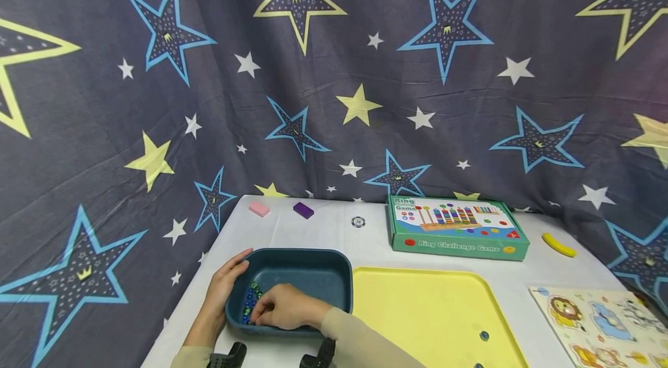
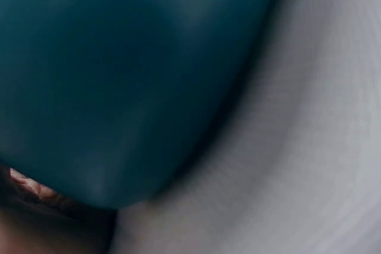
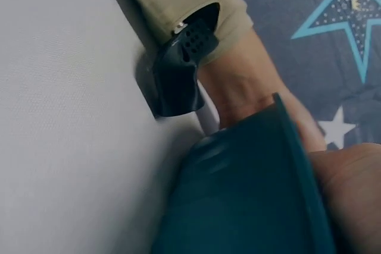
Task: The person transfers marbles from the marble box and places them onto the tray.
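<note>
A dark teal bin (image 1: 318, 263) stands on the white table, with several small blue and green marbles (image 1: 249, 298) gathered along its left wall. My left hand (image 1: 216, 292) holds the bin at its left side, fingers at the back left corner. Inside the bin is my right hand (image 1: 289, 305), its bent fingers reaching down among the marbles. Its fingertips are partly hidden, so I cannot tell whether they pinch one. The bin's outer wall (image 2: 119, 87) fills much of the left wrist view. In the right wrist view, the bin's side (image 3: 244, 188) stands before the left forearm.
A yellow tray (image 1: 417, 304) lies right of the bin, with marbles (image 1: 484, 335) on it. Behind are a green game box (image 1: 459, 245), a poker chip (image 1: 358, 221), a purple block (image 1: 303, 210) and a pink block (image 1: 258, 208). A yellow banana-shaped piece (image 1: 558, 245) and an animal puzzle board (image 1: 587, 316) lie right.
</note>
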### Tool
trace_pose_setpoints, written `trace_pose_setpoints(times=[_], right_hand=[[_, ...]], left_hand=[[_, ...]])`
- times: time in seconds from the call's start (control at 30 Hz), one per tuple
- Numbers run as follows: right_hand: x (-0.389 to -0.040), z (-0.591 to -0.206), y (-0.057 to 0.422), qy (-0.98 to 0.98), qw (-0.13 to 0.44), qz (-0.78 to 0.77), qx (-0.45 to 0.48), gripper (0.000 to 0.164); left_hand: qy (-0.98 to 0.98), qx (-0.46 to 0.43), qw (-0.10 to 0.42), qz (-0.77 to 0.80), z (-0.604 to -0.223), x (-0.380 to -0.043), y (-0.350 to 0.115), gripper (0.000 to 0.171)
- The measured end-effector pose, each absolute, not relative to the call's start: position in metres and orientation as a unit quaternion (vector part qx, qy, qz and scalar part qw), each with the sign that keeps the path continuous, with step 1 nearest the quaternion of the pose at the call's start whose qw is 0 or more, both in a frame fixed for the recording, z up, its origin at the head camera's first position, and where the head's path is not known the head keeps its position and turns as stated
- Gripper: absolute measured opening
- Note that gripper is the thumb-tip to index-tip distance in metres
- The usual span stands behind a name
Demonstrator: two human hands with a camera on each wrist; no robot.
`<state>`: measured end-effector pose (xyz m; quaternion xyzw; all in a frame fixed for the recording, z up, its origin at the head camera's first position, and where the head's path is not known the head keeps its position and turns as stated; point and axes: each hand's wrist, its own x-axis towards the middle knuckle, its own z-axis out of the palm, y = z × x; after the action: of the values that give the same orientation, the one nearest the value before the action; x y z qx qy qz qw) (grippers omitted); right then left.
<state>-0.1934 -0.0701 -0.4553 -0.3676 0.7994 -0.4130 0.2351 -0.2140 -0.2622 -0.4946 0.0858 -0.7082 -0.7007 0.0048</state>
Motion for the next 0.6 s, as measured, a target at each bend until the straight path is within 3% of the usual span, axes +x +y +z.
trace_pose_setpoints(times=[0.3,0.6], right_hand=[[-0.191,-0.446,-0.025,0.816,0.098,-0.441,-0.360,0.012],[-0.189,-0.439,0.029,0.805,0.046,-0.513,-0.294,0.008]], left_hand=[[-0.712,0.086,0.012,-0.696,-0.495,-0.213,-0.262,0.047],[-0.720,0.074,0.018,-0.690,-0.497,-0.215,-0.262,0.048]])
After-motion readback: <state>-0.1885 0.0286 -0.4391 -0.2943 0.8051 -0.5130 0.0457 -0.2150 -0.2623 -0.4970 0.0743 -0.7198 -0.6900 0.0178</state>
